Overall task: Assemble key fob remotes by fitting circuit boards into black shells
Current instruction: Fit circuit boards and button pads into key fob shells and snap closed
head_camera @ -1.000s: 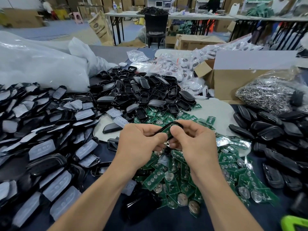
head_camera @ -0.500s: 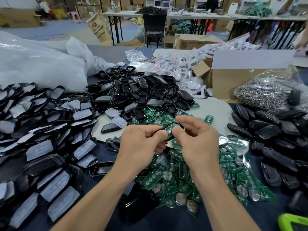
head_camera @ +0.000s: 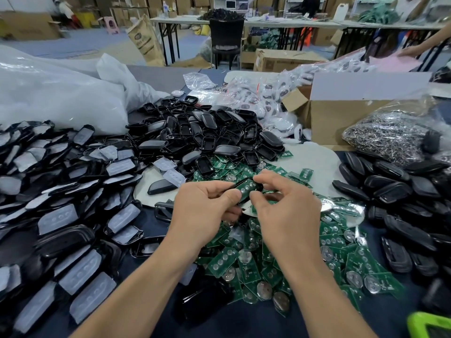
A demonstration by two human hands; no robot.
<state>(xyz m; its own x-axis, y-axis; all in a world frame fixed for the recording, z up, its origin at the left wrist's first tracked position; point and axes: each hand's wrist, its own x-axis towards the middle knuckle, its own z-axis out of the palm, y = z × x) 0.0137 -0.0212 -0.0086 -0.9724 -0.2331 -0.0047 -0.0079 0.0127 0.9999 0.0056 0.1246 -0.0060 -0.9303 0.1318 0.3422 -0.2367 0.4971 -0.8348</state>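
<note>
Shell heaps (head_camera: 207, 132) crowd the left, back and right, circuit boards (head_camera: 341, 242) carpet the middle, and only a pale patch (head_camera: 319, 159) before the cardboard box (head_camera: 341, 123) lies bare.
</note>
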